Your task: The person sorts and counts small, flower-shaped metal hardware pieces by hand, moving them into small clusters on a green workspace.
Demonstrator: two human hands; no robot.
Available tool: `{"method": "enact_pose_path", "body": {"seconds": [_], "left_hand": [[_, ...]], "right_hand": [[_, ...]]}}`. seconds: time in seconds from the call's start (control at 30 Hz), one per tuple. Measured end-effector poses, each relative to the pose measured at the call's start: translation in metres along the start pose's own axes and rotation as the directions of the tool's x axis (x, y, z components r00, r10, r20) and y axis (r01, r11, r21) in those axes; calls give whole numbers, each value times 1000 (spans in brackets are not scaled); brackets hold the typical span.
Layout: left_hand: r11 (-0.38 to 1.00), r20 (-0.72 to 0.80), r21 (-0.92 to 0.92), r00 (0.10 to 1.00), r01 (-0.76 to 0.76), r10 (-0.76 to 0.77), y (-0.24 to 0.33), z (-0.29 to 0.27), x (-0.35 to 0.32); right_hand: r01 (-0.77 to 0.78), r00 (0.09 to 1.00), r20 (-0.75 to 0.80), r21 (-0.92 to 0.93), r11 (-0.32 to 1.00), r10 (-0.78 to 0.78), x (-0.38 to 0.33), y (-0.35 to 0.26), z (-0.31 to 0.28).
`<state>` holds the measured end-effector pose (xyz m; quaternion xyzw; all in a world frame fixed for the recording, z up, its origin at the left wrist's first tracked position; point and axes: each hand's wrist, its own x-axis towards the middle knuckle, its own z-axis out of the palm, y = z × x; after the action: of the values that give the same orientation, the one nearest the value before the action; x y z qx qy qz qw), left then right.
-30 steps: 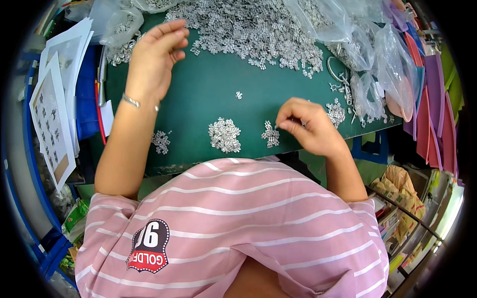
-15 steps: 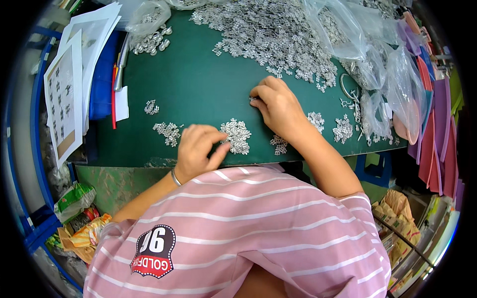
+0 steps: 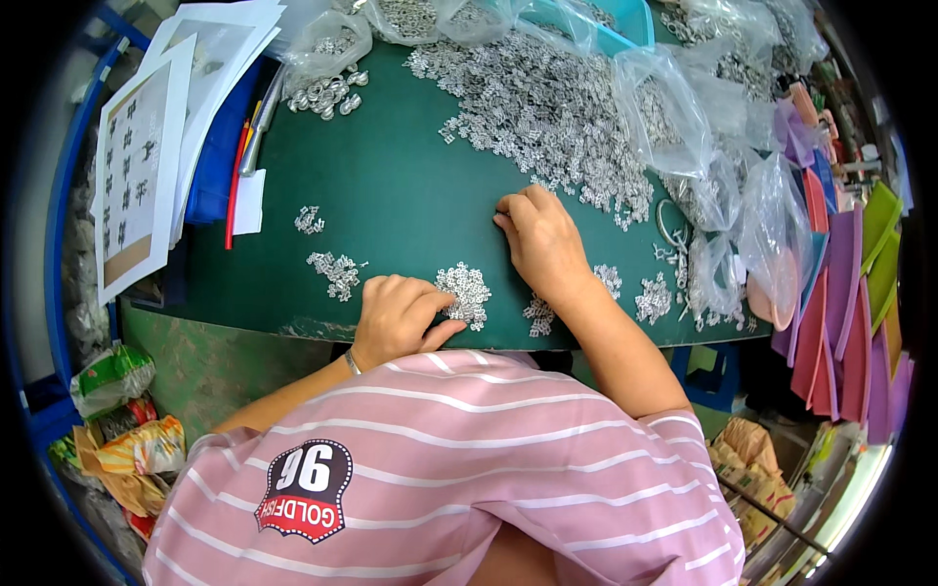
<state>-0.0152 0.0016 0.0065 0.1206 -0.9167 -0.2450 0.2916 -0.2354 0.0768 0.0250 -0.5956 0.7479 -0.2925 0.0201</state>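
My left hand rests at the table's near edge, thumb and forefinger apart beside a small heap of silvery metal pieces. The fingertips touch or nearly touch that heap's left side. Farther forward and to the right, my right hand is pinched over the green tabletop. A small metal piece sits between its thumb and forefinger, mostly hidden by the fingers. Under the right forearm lies another little heap, partly covered. Beyond the right hand spreads a large pile of similar loose silvery pieces.
More small heaps lie left and right. Clear plastic bags and a turquoise bin stand at the back. Printed sheets, a red pencil and a blue tray are at left. Coloured strips stand at right.
The view has shifted, so the table sits lower in the picture and the turquoise bin shows. My left thumb and forefinger have come closer to the heap. The right hand keeps its pinch.
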Motion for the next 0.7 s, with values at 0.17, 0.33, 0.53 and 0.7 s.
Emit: {"method": "enact_pose_path", "body": {"seconds": [0.17, 0.33, 0.53, 0.7], "left_hand": [[999, -7, -44, 1000, 28, -29, -1, 1, -1], [996, 4, -56, 997, 71, -71, -3, 0, -3], [997, 12, -62, 999, 51, -50, -4, 0, 0], [992, 22, -107, 997, 73, -71, -6, 0, 0]], "right_hand": [[35, 999, -21, 30, 999, -35, 4, -3, -5], [58, 906, 367, 387, 920, -211, 4, -29, -21], [321, 945, -33, -115, 940, -327, 80, -3, 26], [301, 941, 152, 31, 953, -302, 63, 13, 8]]}}
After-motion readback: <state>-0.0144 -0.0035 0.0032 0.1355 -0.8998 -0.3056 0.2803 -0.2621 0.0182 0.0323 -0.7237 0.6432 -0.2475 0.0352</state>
